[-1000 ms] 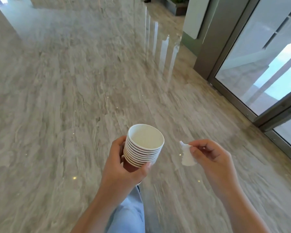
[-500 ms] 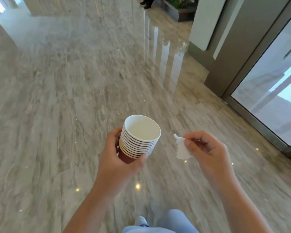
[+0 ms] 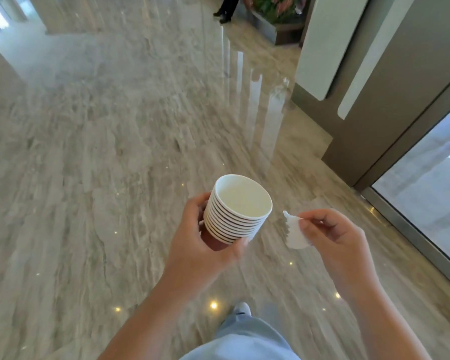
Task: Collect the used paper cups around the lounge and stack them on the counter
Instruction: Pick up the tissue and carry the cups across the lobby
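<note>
Nested stack of white paper cups (image 3: pixel 236 216), brown wall showing on the lowest one, roughly nine rims by my count. It is near, mid-scene, carried upright in the air above the floor, not on any counter. The left hand (image 3: pixel 205 248) grips it, fingers curled round the left side and thumb across the near side under the rims.

Just right of the stack and apart from it I see a small crumpled scrap of white paper (image 3: pixel 295 233), pinched between thumb and forefinger of the right hand (image 3: pixel 334 242); the other fingers are curled in.

Below is a polished grey-beige marble floor (image 3: pixel 89 178), speckled with light reflections. At the near edge are a pale blue trouser leg (image 3: pixel 247 339) and a light shoe (image 3: pixel 241 309). To the right stands a glass door (image 3: pixel 426 183) in a bronze frame. Far right is a planter box with red-green foliage (image 3: pixel 276 24), with someone's dark-trousered legs (image 3: pixel 225 10) beside it.
</note>
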`<action>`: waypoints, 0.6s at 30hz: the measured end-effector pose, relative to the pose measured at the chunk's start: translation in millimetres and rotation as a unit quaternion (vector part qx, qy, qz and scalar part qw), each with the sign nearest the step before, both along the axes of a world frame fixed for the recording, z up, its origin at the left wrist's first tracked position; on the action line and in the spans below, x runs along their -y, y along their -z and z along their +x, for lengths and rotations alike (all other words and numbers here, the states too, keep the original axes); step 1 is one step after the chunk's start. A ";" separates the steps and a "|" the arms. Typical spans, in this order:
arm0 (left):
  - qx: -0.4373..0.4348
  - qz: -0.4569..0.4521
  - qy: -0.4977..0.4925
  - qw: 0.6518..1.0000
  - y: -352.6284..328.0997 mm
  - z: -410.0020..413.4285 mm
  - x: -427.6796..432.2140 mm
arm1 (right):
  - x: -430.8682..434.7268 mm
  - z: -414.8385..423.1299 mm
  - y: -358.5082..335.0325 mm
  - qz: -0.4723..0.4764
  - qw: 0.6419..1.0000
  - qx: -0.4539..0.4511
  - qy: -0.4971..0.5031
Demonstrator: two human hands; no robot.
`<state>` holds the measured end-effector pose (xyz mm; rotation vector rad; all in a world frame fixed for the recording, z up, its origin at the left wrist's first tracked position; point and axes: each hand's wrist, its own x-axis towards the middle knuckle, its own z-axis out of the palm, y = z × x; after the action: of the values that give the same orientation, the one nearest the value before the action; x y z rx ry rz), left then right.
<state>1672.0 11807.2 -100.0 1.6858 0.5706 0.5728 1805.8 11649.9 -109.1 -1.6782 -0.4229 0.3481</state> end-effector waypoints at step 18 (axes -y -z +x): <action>-0.012 -0.049 -0.045 0.998 38.1 326.8 -276.5 | -267.7 326.3 0.4 -0.018 1.000 -0.004 0.011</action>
<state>1998.9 12083.7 -138.1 1.5827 0.6841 0.5795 2132.1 11917.5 -109.5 -1.7149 -0.3943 0.3486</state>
